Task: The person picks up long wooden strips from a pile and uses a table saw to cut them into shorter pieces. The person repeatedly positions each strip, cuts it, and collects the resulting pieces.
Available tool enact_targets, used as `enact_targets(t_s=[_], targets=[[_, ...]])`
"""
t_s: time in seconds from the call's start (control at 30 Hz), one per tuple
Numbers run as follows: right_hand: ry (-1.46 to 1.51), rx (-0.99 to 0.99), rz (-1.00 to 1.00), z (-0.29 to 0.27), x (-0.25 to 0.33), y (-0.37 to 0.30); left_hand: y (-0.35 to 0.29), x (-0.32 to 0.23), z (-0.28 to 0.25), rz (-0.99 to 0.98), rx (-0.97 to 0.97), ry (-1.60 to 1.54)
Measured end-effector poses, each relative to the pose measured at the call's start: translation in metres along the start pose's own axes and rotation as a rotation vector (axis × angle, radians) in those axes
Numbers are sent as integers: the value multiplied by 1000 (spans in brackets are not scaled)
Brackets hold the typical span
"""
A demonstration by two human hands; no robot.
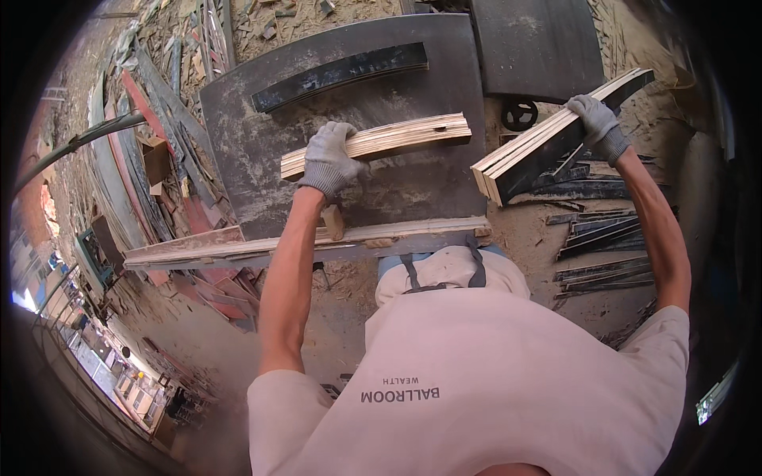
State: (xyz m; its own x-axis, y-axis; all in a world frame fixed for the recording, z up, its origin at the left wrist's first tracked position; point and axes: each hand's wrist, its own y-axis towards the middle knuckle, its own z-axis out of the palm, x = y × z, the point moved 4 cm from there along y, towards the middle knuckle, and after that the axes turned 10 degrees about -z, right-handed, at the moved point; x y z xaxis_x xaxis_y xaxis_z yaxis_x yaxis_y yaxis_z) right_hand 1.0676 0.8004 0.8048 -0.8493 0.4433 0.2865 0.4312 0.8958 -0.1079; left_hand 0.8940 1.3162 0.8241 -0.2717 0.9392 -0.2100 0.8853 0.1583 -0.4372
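My left hand (327,157), in a grey knit glove, is closed over one end of a stack of plywood strips (409,136). That stack lies across the dark, dusty tabletop (254,186), its pale layered edges facing up. Off the table's right side, my right hand (598,127), gloved too, grips a second bundle of plywood strips (528,152) by its far end. This bundle slants, with its near end toward me, and its side face is black. Farther back on the table rests a black curved strip (341,75), which neither hand touches.
A wooden rail (309,244) runs along the table's near edge, with a small wood block (333,223) by it. Dark strips (603,234) lie in piles on the floor at right. Scrap strips (151,119) clutter the left. Another dark panel (540,47) stands at back right.
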Motion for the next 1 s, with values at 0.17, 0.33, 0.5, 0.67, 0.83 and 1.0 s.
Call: enact_targets(t_s=[0.17,0.33,0.5,0.67,0.83,1.0], targets=[[-40,58,0,19,30,22,50,69,-17,-135,198,-156],[3,51,20,26,34,29,42,63,-5,5,-459,121],[-13,88,59,30,35,34,0,50,90,-1045,-97,-1299],[-39,171,77,45,35,44,50,35,101,-1019,-108,-2088],[-91,333,128,39,63,77,78,53,100,-866,-111,-2049],[-124,418,156,39,93,99,20,21,73,-772,139,-1704]])
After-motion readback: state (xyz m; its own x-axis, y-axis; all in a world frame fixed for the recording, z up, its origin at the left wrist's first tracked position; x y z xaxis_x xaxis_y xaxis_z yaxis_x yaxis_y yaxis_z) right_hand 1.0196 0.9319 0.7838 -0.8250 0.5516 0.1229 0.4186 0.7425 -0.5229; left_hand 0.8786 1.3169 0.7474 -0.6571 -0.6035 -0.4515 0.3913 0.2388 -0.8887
